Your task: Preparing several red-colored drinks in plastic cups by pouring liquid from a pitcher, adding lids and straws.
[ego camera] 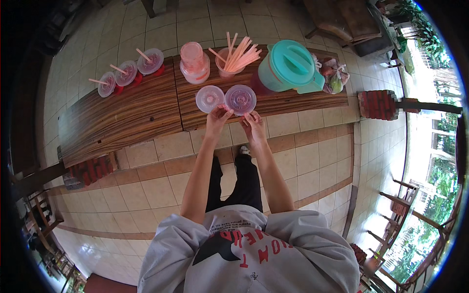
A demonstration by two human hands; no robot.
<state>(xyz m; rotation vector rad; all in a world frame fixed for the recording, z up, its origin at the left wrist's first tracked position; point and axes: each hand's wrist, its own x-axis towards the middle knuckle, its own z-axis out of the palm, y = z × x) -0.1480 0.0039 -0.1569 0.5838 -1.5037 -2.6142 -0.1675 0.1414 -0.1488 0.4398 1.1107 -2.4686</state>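
Observation:
Both my left hand [219, 118] and my right hand [253, 122] pinch the near rim of a round clear plastic lid [240, 99], which may sit on a cup that I cannot make out. Beside it on the left is another clear plastic lid [209, 99]. Beyond them stand a stack of plastic cups [194, 64] and a cup full of pink straws [240, 58]. A pitcher with a teal lid [291, 66] holds dark red liquid, just right of the straws. At the left, several lidded cups [150, 61] of red drink have straws in them.
The wood-grain table [135, 110] runs across in front of me. Tied plastic bags [334, 76] with produce lie at its right end. Brick pillars [378, 105] stand by both ends. Wooden furniture [342, 18] is farther back on the tiled floor.

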